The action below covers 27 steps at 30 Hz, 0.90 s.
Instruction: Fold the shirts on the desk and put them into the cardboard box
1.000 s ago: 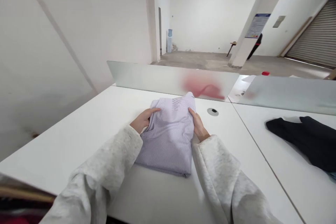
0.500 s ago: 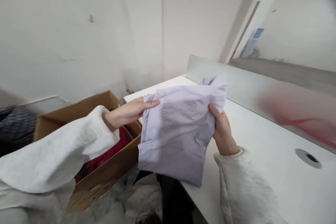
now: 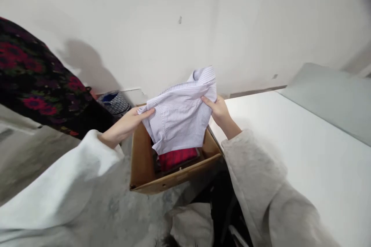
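A folded, light purple striped shirt [image 3: 182, 123] hangs between my two hands above an open cardboard box [image 3: 174, 179]. My left hand [image 3: 129, 123] pinches its left edge, thumb on top. On the right, near the collar, my right hand [image 3: 219, 112] is closed on the shirt with the thumb across the front. Red and dark checked cloth [image 3: 176, 159] lies inside the box, partly hidden below the shirt.
A white table [image 3: 292, 139] with a grey panel [image 3: 333, 96] stands to the right. At the left is a person in dark floral clothing [image 3: 43, 85], with a patterned basket [image 3: 115, 103] behind. A pale wall [image 3: 145, 19] closes off the back.
My view has turned left. Both hands have carried the shirt from over the table's edge to above the box. The person in floral clothing has come into view.
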Motion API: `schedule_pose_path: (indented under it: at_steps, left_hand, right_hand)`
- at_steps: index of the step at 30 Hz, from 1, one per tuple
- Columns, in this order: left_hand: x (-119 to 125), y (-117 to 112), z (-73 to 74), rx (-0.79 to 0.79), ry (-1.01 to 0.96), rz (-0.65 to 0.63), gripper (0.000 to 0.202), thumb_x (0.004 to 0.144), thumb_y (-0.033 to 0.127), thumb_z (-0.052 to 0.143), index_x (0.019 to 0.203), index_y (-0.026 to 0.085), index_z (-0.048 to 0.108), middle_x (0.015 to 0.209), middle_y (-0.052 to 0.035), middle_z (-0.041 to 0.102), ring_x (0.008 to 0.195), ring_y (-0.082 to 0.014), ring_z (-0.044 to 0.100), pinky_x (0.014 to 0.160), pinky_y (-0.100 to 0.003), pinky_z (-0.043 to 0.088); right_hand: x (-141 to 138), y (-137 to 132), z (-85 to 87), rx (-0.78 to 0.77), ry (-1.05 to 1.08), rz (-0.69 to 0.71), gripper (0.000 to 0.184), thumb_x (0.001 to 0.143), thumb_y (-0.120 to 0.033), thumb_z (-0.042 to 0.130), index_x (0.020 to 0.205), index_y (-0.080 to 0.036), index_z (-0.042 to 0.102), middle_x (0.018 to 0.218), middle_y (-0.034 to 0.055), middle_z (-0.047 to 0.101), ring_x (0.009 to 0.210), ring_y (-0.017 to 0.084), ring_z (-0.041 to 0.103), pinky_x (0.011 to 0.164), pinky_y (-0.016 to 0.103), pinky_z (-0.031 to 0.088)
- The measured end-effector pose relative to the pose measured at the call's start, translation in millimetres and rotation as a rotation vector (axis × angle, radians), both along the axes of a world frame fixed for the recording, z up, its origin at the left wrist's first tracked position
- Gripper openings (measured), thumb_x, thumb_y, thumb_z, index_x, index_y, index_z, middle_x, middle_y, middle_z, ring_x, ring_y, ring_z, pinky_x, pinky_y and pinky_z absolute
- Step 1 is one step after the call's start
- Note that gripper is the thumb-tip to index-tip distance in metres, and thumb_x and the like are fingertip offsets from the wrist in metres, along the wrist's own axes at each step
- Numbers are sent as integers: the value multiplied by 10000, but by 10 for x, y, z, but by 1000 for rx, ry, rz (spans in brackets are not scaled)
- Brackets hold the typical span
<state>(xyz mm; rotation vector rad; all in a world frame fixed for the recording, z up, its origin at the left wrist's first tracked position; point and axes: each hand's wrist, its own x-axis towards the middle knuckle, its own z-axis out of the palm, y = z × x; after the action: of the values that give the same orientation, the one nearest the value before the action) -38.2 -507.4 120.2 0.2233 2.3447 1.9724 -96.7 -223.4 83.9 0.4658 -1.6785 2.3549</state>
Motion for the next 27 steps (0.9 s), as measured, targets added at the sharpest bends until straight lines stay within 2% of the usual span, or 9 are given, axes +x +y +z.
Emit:
schedule_pose_path:
  at_steps: [4, 7, 11, 13, 16, 19, 23, 25, 27]
  left_hand:
    - [-63, -246, -462, 114, -160, 19, 429, 677, 439, 752, 1009, 174, 696, 1021, -69, 714, 1009, -231, 628, 937, -368, 458]
    - [-59, -336, -660, 198, -269, 17, 384, 670, 385, 766, 981, 169, 700, 993, -64, 715, 956, -216, 634, 880, -335, 476]
    - [-129, -424, -874, 291, -343, -34, 378, 705, 318, 751, 1033, 148, 672, 1017, -82, 695, 949, -223, 618, 835, -339, 487]
    - [-195, -434, -1015, 343, -351, 12, 361, 755, 309, 714, 1063, 132, 646, 1057, -97, 668, 953, -220, 610, 830, -348, 492]
    - [-287, -401, -1267, 412, -364, 150, 348, 853, 331, 609, 1138, 134, 579, 1136, -98, 602, 974, -212, 597, 828, -389, 508]
    - [-352, -354, -1504, 446, -367, 224, 354, 892, 345, 551, 1188, 151, 534, 1183, -90, 561, 1002, -215, 584, 834, -421, 512]
    - [-454, -368, -1700, 492, -363, 310, 344, 888, 335, 559, 1179, 153, 542, 1179, -93, 568, 1002, -212, 586, 840, -417, 510]
    - [-512, -425, -1747, 517, -354, 364, 322, 877, 266, 577, 1174, 143, 542, 1161, -102, 592, 1014, -202, 594, 878, -390, 492]
    - [-554, -501, -1770, 546, -336, 433, 319, 870, 169, 561, 1185, 141, 521, 1162, -114, 612, 1040, -179, 600, 929, -336, 459]
  right_hand:
    - [-195, -285, -383, 44, -83, 49, 413, 596, -402, 805, 916, -178, 670, 997, 56, 711, 1002, 236, 631, 937, 410, 460]
    - [-309, -375, -560, 88, -161, 92, 402, 611, -364, 806, 944, -184, 673, 1046, 61, 702, 1016, 231, 630, 951, 403, 460]
    - [-506, -449, -792, 175, -299, 118, 397, 619, -347, 804, 953, -173, 679, 1047, 83, 703, 1002, 242, 639, 915, 400, 491]
    - [-600, -498, -974, 188, -368, 93, 395, 605, -340, 802, 941, -172, 680, 1034, 85, 707, 985, 246, 644, 882, 393, 508]
    - [-695, -574, -1306, 202, -473, 4, 397, 553, -327, 799, 897, -166, 681, 965, 84, 721, 940, 253, 656, 829, 386, 525]
    - [-742, -623, -1588, 232, -514, -48, 422, 516, -334, 790, 878, -152, 674, 911, 87, 725, 906, 263, 662, 798, 392, 528]
    - [-824, -614, -1755, 298, -461, -31, 501, 579, -406, 739, 1003, -155, 649, 1053, 96, 693, 984, 248, 636, 836, 367, 512]
    - [-882, -572, -1794, 357, -423, -37, 538, 674, -443, 655, 1143, -187, 590, 1179, 84, 640, 1049, 214, 608, 865, 335, 497]
    - [-924, -509, -1851, 434, -397, -28, 537, 747, -447, 571, 1228, -210, 535, 1221, 79, 613, 1068, 192, 598, 874, 322, 488]
